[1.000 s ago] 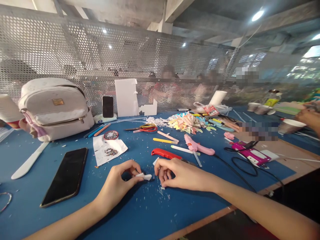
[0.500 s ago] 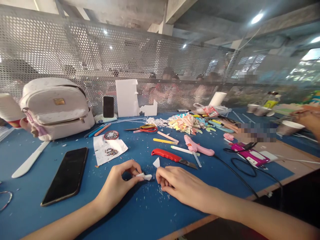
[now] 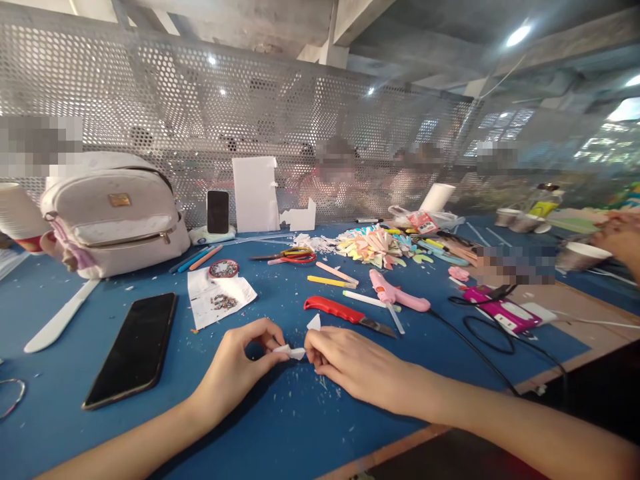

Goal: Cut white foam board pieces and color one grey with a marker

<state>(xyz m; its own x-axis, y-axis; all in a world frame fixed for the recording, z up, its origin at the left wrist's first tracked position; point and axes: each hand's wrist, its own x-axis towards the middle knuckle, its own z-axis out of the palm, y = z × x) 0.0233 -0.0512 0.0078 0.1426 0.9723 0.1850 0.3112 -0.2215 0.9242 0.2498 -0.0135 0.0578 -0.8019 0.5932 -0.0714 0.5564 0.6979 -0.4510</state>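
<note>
My left fingers [image 3: 270,328] pinching small white piece [image 3: 297,353] above blue tabletop [image 3: 240,440]. My right hand [image 3: 353,367] now sitting closer to piece's tip than half-second ago, fingertips bunching; cannot tell whether gripping. White triangle [image 3: 314,323] lying just beyond, red-handled knife [image 3: 340,311] farther out.

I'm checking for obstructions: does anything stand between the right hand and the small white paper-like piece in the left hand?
Nothing visible does: the right hand is close beside the small white piece in the left hand. The white triangular scrap lies beyond, off that path.
</note>
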